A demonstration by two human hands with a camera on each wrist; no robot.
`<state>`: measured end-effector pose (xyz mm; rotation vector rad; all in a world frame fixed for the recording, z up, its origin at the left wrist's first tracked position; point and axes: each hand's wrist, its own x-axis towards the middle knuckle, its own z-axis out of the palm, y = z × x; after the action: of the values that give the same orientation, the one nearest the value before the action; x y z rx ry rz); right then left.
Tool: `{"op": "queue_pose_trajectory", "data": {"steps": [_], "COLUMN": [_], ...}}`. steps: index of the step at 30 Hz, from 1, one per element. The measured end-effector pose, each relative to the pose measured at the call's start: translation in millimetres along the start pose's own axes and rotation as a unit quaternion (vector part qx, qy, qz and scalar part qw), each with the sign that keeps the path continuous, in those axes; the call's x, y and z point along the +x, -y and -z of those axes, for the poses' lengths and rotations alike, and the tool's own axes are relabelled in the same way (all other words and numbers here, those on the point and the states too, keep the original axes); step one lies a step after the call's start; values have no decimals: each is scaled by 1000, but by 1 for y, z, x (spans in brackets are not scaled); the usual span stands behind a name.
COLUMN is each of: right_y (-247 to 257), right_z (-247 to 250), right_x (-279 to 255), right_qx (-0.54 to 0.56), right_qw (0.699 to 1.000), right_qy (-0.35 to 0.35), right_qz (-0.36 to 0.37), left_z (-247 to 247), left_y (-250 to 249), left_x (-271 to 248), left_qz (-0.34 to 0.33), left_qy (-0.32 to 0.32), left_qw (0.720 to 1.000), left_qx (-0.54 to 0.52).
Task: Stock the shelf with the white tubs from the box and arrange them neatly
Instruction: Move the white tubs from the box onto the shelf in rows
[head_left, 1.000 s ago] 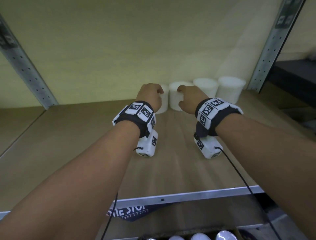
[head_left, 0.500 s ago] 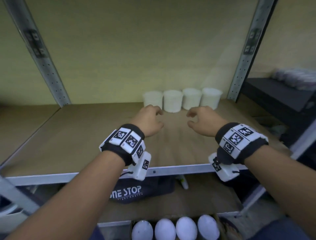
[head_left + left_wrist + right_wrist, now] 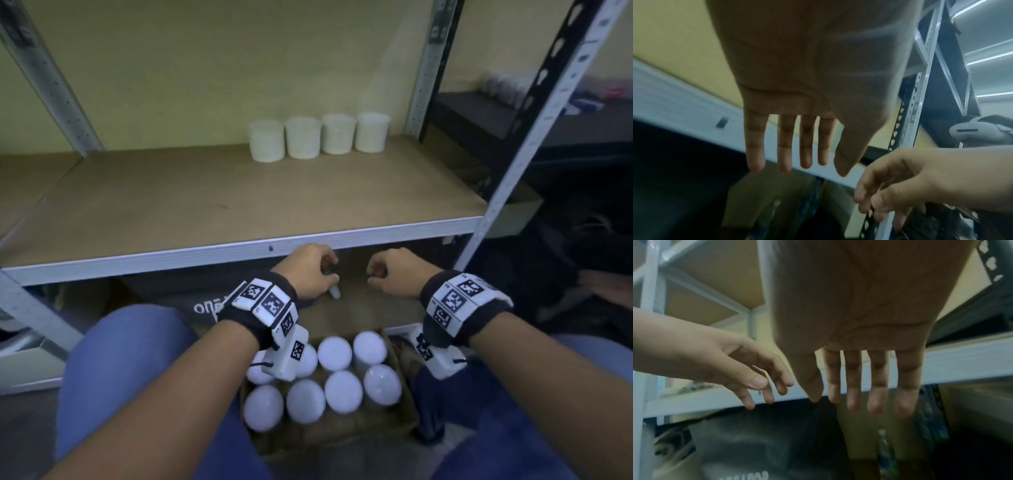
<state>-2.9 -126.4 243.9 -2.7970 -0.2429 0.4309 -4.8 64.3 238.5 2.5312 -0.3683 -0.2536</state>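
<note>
1. In the head view, we are looking down past a shelf [image 3: 239, 192] at a box [image 3: 404, 407] sitting between our knees. Four white tubs [image 3: 318, 138] are standing in a tight row at the back right of the shelf board, touching or nearly so. Eight more tubs [image 3: 323, 375] are waiting in the box, in two rows of four, lids up. Our left hand [image 3: 310, 272] and right hand [image 3: 394, 272] are hanging just below the shelf's front rail, above the box, each holding nothing.

2. In the left wrist view, we are seeing the left hand [image 3: 807, 97] from the palm side, fingers [image 3: 785, 146] straight and slightly parted, empty. The right hand [image 3: 900, 181] is showing beside it with loosely curled fingers.

3. In the right wrist view, the right hand [image 3: 859, 321] is likewise showing a flat palm and relaxed fingers [image 3: 877, 382], pinching nothing, with the left hand [image 3: 731, 365] close by.

4. Judging ahead, we are expecting trouble at the pick-up: the tubs are packed tight, so fingers wedging between them could tip a neighbour or lift a lid. Rising with a tub, we could also knock the rail overhead. The wrist cameras, hanging low, could catch on the box wall.
</note>
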Motion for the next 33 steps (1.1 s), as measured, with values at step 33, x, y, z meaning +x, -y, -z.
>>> {"op": "queue_pose_trajectory", "data": {"steps": [33], "right_y": [-110], "right_z": [-290], "right_x": [35], "right_qx": [-124], "right_qw": [965], "right_qy": [184], "right_qz": [-140], "left_z": [-330], "left_y": [110], "left_x": [19], "left_qz": [104], "left_qy": [211], "left_qw": [954], "left_qx": [185]}}
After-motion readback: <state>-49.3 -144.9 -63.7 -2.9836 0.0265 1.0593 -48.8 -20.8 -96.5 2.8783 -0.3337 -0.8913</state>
